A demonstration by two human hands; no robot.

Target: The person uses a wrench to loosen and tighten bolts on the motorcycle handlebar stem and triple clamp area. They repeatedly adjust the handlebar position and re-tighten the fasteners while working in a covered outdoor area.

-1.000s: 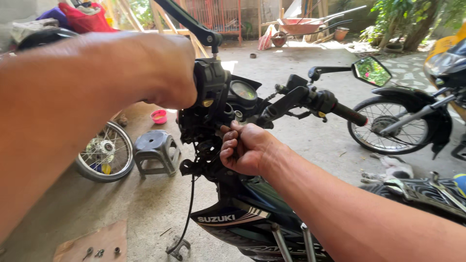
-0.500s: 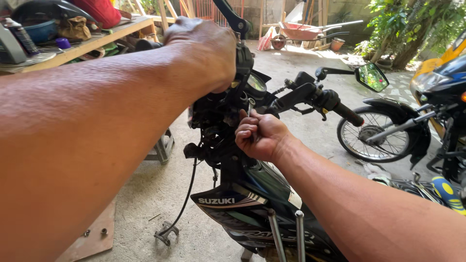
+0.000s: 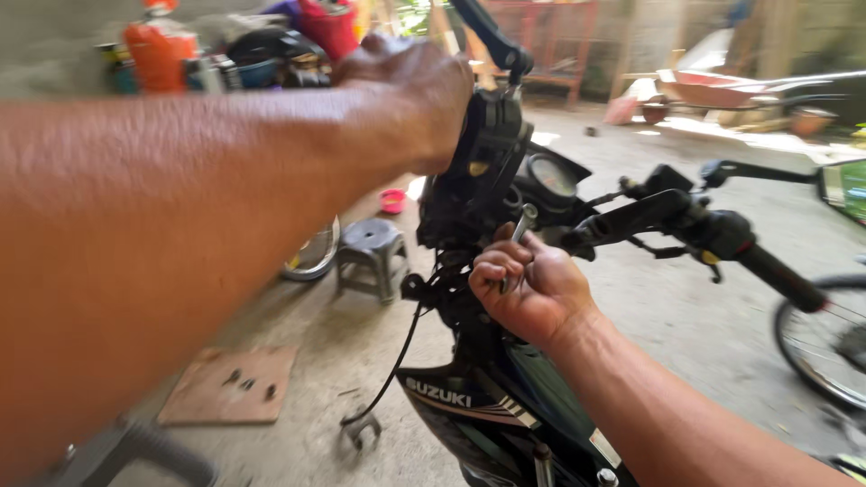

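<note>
A dark motorcycle (image 3: 505,424) with its front cover off stands in front of me. My left hand (image 3: 410,90) is closed over the left end of the handlebar by the black switch housing (image 3: 492,135). My right hand (image 3: 528,289) is shut on a small metal wrench (image 3: 521,225) whose head reaches up into the cables and parts below the round gauge (image 3: 552,176). The right handlebar grip (image 3: 776,275) juts out to the right, untouched. A black cable (image 3: 397,361) hangs loose from the steering head toward the floor.
A grey plastic stool (image 3: 372,252) and a spoked wheel (image 3: 316,257) stand at the left. A cardboard piece (image 3: 230,388) with several small bolts lies on the concrete floor. A cluttered bench (image 3: 234,50) is behind, a wheelbarrow (image 3: 722,90) far right, another wheel (image 3: 825,347) at right.
The view has swung and come closer to the handlebar. My left hand stays gripped on the left bar end. My right hand has turned slightly with the wrench below the gauge.
</note>
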